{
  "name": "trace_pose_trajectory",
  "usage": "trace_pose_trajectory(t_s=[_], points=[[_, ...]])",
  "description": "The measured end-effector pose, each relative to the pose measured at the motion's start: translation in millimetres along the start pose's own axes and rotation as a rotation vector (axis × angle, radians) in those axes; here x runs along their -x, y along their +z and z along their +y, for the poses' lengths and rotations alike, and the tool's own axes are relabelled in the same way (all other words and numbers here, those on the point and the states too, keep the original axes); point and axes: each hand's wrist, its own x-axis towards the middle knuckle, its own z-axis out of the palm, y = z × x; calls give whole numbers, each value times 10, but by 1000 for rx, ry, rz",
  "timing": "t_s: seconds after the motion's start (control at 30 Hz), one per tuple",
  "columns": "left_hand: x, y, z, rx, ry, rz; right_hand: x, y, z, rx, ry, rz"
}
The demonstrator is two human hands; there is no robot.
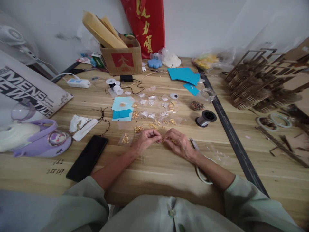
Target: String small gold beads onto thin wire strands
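My left hand and my right hand meet over the table with their fingertips pinched together. What they pinch is too small to make out. Small clear bags of gold beads lie beside and just beyond my left hand. Farther out are several little piles of silvery pieces. Partly under my right forearm lies a cutting tool with pale looped handles, its metal end beside my right wrist. A spool of fine wire stands beyond my right hand.
A black phone and a purple bottle lie at the left. Blue paper, a glass jar and a cardboard box sit farther back. Brown wooden racks fill the right, past a black strip.
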Motion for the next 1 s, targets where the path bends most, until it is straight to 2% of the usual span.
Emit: trace_pose_trajectory(t_s=[0.27,0.53,1.0], points=[[-2,-13,3,-22,-8,-26,6,35,49,97,-39,4],[-13,-22,-43,25,-37,-43,-4,53,50,87,-28,39],[-25,-31,-66,13,-65,-111,6,50,38,61,-24,-33]])
